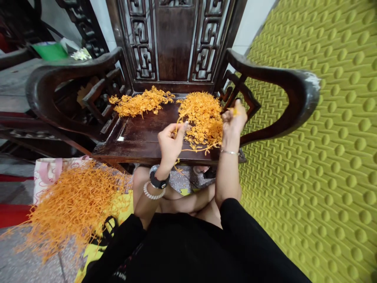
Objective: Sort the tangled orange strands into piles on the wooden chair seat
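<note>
Thumb and fingers pinched, my left hand (171,141) is closed on a thin orange strand in front of the dark wooden chair seat (141,131). My right hand (235,120) is raised at the seat's right side, slightly blurred, its fingers closed around a small orange-yellow piece (235,111). Between and behind the hands lies a large heap of curly orange pieces (203,114). A smaller orange heap (143,103) rests at the back left of the seat. One long orange strand (196,149) lies along the seat's front edge.
Curved armrests (282,102) flank the seat. On the floor at left is a big pile of orange strands (76,200) against a white and pink bag (44,177). A bumpy yellow-green surface (318,157) fills the right. A small white piece (120,138) lies on the seat.
</note>
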